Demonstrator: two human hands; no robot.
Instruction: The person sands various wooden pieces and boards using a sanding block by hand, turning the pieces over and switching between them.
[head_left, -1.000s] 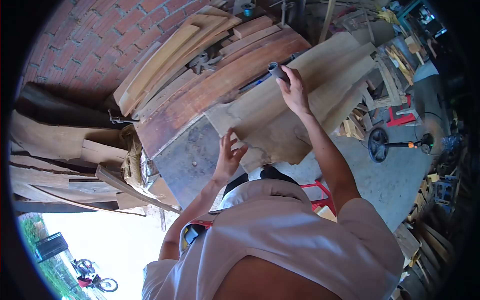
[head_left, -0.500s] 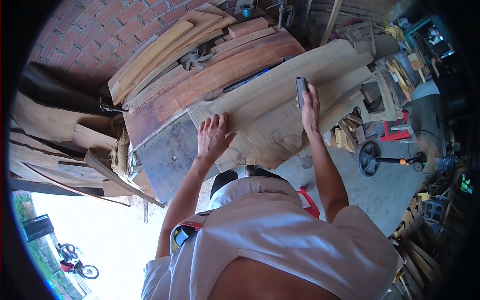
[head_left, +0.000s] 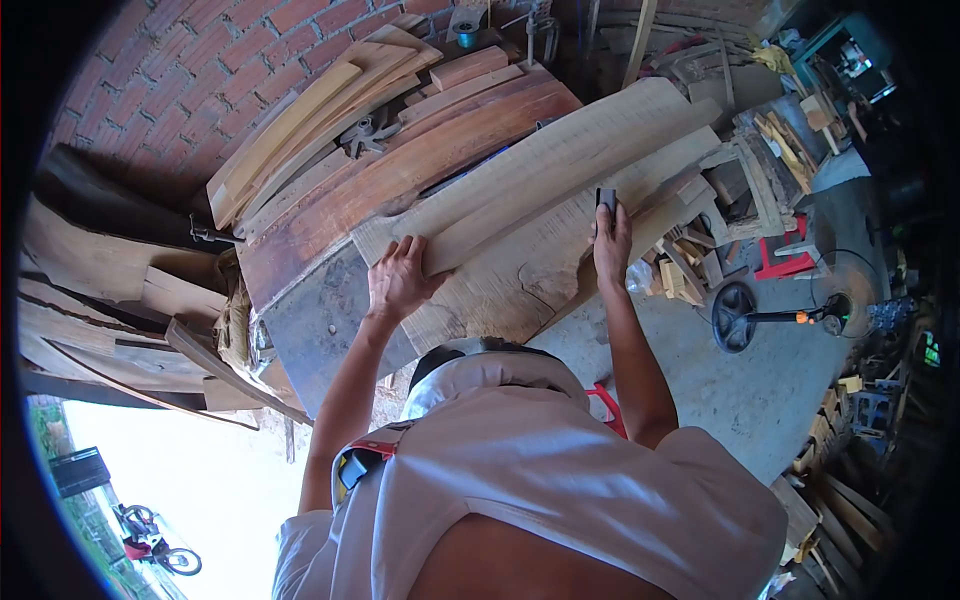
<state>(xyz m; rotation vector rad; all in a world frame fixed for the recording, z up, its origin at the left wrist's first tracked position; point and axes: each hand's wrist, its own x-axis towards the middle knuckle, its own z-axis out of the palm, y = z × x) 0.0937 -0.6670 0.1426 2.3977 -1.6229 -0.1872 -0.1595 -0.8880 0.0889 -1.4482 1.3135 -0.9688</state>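
Two pale wooden slabs lie overlapped on a dark workbench [head_left: 320, 320]. My left hand [head_left: 397, 278] rests flat with spread fingers on the near left end of the upper slab [head_left: 540, 165]. My right hand [head_left: 610, 240] grips a small dark roll of sandpaper [head_left: 606, 197] and presses it against the lower slab [head_left: 510, 275] near its right side. My arms reach out from a light sleeveless shirt at the bottom of the view.
Reddish planks [head_left: 400, 170] and curved boards lie at the back against a brick wall [head_left: 170, 90]. A metal clamp [head_left: 362, 132] sits among them. Offcuts pile up on the left [head_left: 110, 290]. A floor fan [head_left: 740, 315] and red stands are on the concrete at right.
My right hand has drawn the dark roll back along the wood toward me. My left hand moved from the slab's near edge up onto the upper slab and lies flat there.
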